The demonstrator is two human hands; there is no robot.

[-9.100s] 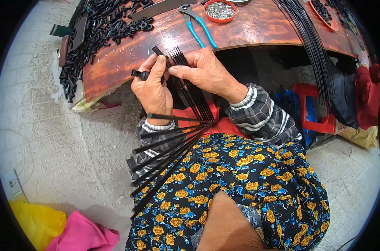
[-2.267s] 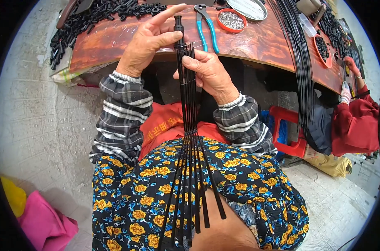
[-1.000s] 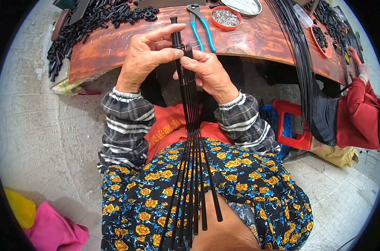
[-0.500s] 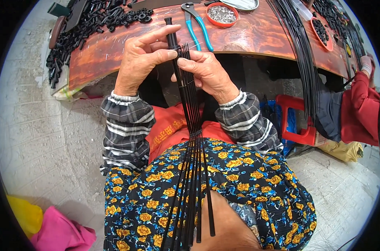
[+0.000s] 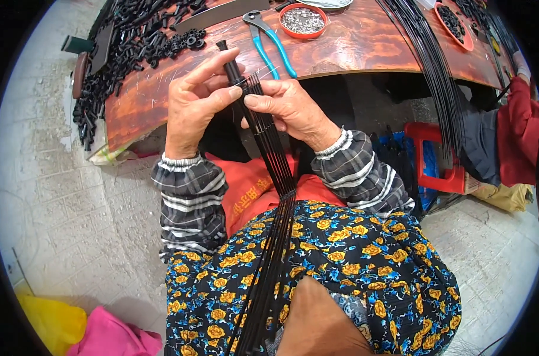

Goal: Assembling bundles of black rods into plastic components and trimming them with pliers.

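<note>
Wooden bench [image 5: 364, 50] | left hand [image 5: 192, 101], right hand [image 5: 290, 110] grip pinched on black rod bundle [image 5: 275, 172] between them

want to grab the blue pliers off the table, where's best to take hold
Probably the blue handles, coming from the table's near edge: they splay toward that edge and lie flat and bare, while the metal jaw end points away, close to the red dish.

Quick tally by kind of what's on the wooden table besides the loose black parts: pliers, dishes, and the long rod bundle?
Blue-handled pliers: 1
Red dishes: 2, one with small grey metal bits, one with black pieces
Long bundle of thin black rods draped over the table: 1
Total: 4
</note>
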